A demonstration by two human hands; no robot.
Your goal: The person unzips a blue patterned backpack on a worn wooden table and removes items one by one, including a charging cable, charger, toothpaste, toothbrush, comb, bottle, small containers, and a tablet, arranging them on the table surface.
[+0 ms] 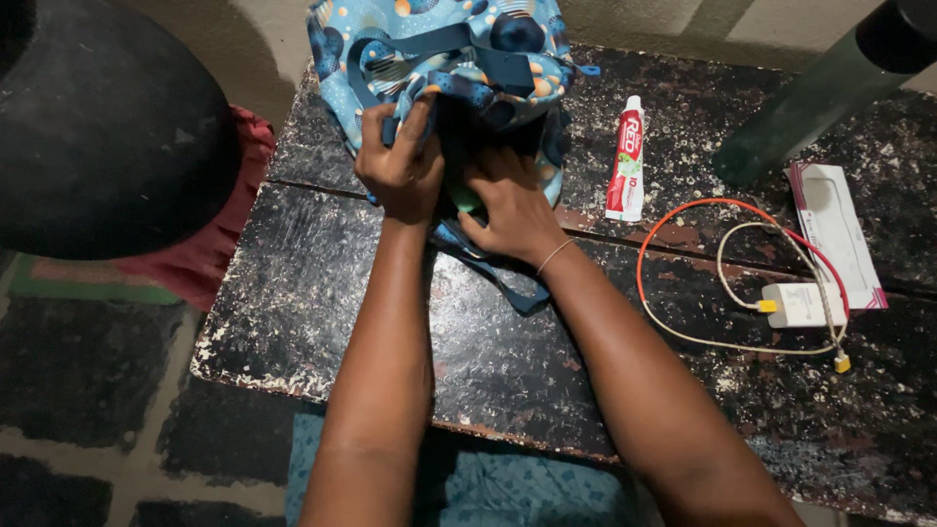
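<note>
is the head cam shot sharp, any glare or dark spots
Head view: mostly sharp; light falls bright on both forearms and the toothpaste tube; the backpack opening under the right hand is in deep shadow; the dark round shape at top left shows little detail.

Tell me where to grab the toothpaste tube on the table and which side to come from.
Take the toothpaste tube across its flat middle, fingers on the two long edges, coming from above. It lies flat on the worn dark table, cap pointing away. The blue patterned bag sits close on its left, while the right side is more open, so approaching from the right probably gives more room.
</note>
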